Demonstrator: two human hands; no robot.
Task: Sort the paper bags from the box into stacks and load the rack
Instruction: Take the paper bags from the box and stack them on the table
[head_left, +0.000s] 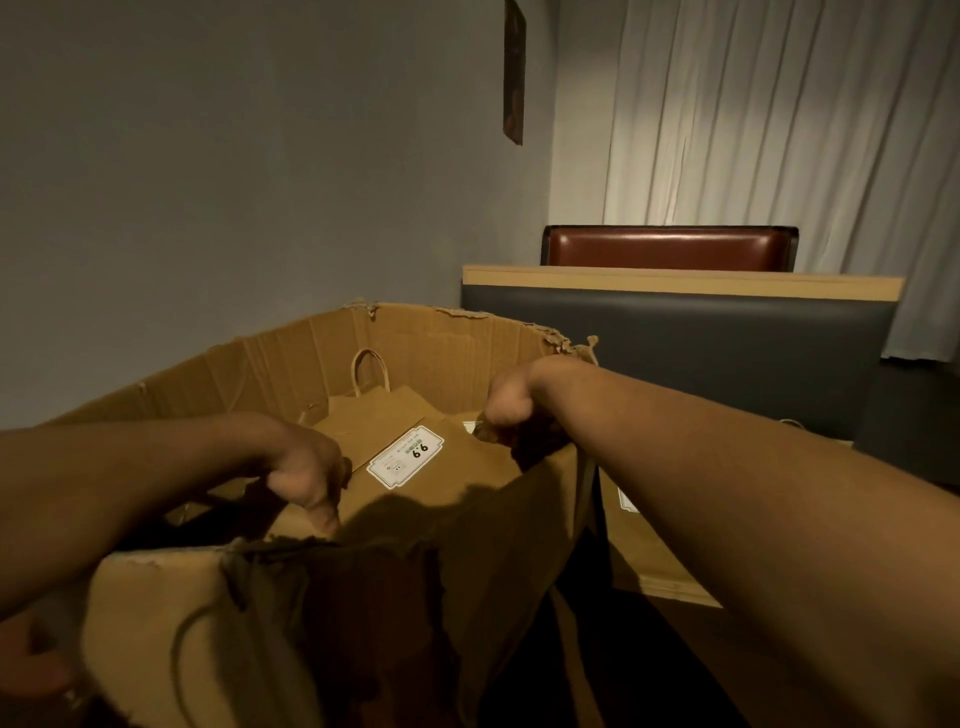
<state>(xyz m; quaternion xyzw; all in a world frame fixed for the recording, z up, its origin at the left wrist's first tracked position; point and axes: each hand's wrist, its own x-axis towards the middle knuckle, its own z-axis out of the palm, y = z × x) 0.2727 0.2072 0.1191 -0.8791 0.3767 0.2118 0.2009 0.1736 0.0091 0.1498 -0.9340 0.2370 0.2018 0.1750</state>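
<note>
Flat brown paper bags (415, 415) lie piled inside the torn cardboard box (426, 343), the topmost one showing a white label (406, 457) printed "9.9" and another with its twisted handle (370, 371) standing up against the far wall of the box. Both hands reach down into the box from its near side. The left hand (306, 467) has its fingers curled downward at the near rim, seemingly pinching the edge of a bag or the torn cardboard there; shadow hides which. The right hand (511, 405) is curled too, gripping the top of the box's right wall or a bag pressed against it. The near wall of the box is ragged and dark, and blocks the view of whatever lies lower inside. Just beside the box on the right, more bags (649, 545) lie flat outside it. Beyond stand a grey padded booth back (701, 353) with a pale wooden cap, a brown leather seat back (670, 249), a white curtain (779, 114) and a grey wall (234, 156).
</note>
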